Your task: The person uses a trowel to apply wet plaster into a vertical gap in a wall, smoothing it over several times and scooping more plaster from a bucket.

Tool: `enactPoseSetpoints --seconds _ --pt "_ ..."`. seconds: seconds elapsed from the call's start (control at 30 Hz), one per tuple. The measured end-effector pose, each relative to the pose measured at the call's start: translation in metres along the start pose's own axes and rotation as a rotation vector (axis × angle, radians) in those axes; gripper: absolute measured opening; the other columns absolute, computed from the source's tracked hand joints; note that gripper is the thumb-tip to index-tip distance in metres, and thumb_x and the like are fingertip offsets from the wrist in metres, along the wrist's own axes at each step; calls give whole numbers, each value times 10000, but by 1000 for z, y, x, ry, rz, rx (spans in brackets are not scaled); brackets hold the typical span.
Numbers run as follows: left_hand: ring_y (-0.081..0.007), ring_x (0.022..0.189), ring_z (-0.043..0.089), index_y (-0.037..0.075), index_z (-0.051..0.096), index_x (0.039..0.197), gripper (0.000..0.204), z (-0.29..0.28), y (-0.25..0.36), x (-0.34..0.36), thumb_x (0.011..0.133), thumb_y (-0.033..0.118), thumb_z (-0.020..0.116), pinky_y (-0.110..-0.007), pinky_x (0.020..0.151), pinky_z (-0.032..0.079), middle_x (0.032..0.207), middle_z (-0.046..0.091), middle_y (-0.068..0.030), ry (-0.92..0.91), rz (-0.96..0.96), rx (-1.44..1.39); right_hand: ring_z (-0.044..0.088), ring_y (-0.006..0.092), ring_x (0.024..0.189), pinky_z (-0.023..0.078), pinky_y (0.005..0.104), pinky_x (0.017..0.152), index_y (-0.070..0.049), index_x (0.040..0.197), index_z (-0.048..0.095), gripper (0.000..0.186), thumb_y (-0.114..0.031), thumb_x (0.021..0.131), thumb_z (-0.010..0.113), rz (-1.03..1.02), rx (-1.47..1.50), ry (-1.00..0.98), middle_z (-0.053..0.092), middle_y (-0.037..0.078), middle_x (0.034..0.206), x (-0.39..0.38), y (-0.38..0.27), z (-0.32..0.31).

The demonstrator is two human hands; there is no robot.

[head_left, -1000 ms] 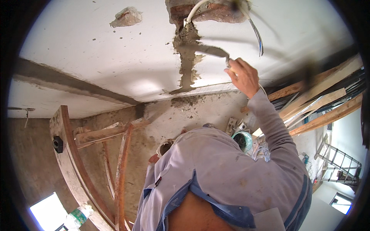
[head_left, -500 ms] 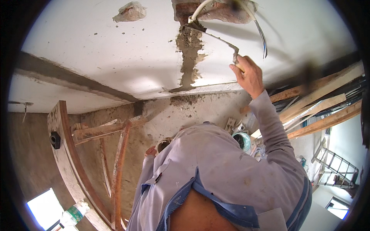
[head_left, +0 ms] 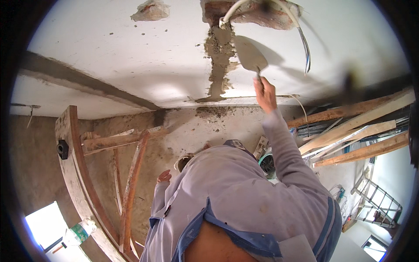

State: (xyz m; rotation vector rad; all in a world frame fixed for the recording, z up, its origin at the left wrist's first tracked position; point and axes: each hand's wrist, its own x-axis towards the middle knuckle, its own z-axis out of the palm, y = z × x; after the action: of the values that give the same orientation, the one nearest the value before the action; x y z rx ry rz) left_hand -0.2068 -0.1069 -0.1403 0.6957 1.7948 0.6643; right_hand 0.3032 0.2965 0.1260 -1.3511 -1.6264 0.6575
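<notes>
My right hand [head_left: 265, 94] is closed on the handle of a pointed trowel [head_left: 251, 54]. The trowel's broad blade faces me against the white wall, just right of a vertical strip of grey-brown mortar [head_left: 217, 65]. Above the strip, a white conduit [head_left: 230, 12] comes out of a broken patch showing red-brown masonry and arches right, with loose wires [head_left: 307, 56] at its end. Low on the left, my left hand [head_left: 164, 176] holds nothing, its fingers slightly apart, beside a round container [head_left: 178, 165]. My body partly hides that container.
Wooden timbers [head_left: 340, 115] lean along the right. A curved wooden frame with braces [head_left: 131, 187] stands at left, a plastic bottle [head_left: 79, 232] by it. A green-rimmed tub [head_left: 271, 175] sits under my right arm. Farther right is a metal ladder [head_left: 377, 198].
The trowel has come off the top of the mortar strip and turned its blade flat toward me. My right hand has shifted left and lower. My left hand has moved away from the container.
</notes>
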Motion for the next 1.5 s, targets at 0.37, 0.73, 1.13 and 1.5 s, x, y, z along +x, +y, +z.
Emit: enactPoseSetpoints --seconds 0.37,0.73,1.13,1.5 --pt "-177 913 645 104 635 1192 409 -5 -60 3 793 175 694 -318 810 520 1037 676 -96 -196 63 156 580 367 559 437 432 486 -2 962 477 256 -254 978 439 -120 16 -70 576 187 647 31 -14 63" --pt "-202 937 644 96 646 1177 402 11 67 -47 780 151 664 -306 736 517 1017 677 -80 116 -64 246 574 419 627 442 482 525 -16 935 473 245 -260 944 496 35 -248 -149 583 208 703 -44 106 73" --pt "-185 978 636 57 645 1169 412 99 -12 -57 772 156 691 -322 859 517 1087 674 -93 -27 14 147 619 263 716 497 406 608 -89 857 616 219 -305 840 652 -259 -643 -147 592 76 783 29 10 -1" --pt "-173 966 639 86 642 1184 432 147 67 -38 774 197 724 -313 848 515 1089 676 -107 -56 87 27 569 246 581 450 375 539 -43 874 608 294 -336 895 610 -327 -366 68 596 86 710 57 -58 -36"
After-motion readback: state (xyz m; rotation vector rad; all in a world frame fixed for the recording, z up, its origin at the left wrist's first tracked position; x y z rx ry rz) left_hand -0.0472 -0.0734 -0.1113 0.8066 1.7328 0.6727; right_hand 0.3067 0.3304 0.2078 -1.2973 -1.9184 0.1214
